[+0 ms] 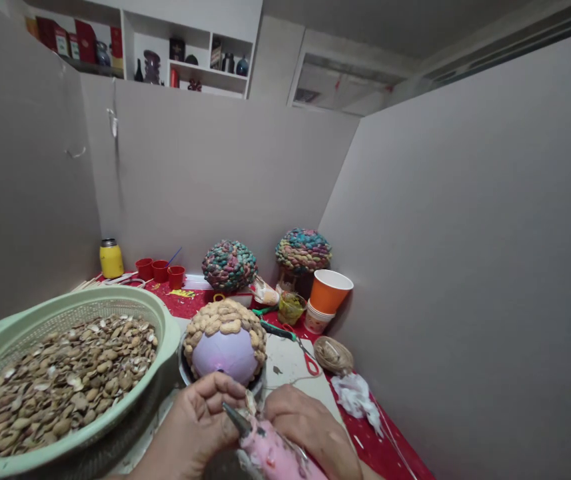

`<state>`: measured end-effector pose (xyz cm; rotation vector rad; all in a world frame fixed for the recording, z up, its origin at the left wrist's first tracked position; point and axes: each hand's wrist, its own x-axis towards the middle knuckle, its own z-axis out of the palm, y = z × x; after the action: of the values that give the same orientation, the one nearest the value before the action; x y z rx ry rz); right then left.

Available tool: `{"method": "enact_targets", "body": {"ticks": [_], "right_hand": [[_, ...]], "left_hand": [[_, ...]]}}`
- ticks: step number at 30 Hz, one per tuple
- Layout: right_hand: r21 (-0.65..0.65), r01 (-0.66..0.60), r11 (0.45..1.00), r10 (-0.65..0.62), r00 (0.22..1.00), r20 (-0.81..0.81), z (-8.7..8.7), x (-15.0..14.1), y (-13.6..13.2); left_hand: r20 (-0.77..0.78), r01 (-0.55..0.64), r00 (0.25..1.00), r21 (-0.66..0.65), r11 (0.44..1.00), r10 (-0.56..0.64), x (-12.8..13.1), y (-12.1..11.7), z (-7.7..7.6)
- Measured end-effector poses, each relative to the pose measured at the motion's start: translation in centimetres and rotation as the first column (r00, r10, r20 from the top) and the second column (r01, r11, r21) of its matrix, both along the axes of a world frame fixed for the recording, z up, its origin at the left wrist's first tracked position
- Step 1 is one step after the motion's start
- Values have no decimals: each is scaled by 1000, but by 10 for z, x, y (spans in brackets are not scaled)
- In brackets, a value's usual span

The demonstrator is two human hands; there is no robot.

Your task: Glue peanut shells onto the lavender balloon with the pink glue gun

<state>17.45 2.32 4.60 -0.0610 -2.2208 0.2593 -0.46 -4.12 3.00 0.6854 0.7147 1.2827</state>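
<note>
A pink hot glue gun (276,455) with a dark nozzle points up and left at the bottom of the view. My right hand (310,423) is curled closed against its far side; the grip is partly hidden. My left hand (202,417) pinches a small pale piece, apparently a peanut shell (250,402), just past the nozzle. Beyond both hands sits a lilac balloon (225,355), its top covered with peanut shells (225,317), in a dark bowl (184,367). At the left, a green basket (165,320) holds many loose shells (80,380).
Two colourful shell-covered domes (229,265) stand at the back. An orange paper cup (329,292), twine (334,355), red-handled scissors (311,363) and crumpled white plastic (358,397) lie to the right. Red cups (160,271) and a yellow jar (110,259) stand back left. Grey partitions (465,267) enclose the table.
</note>
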Motion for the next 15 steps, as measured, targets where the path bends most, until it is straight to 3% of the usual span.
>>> {"method": "enact_targets", "body": {"ticks": [7,15], "right_hand": [[-55,-35,998,30,996,-89,-17,-10,-5],[-231,59,971,-83,992,-97,-16,-2,-9]], "left_hand": [[-32,-1,1000,-46,999,0,0,7,-7],[-32,20,999,-3,1000,-20,-12,5,14]]}}
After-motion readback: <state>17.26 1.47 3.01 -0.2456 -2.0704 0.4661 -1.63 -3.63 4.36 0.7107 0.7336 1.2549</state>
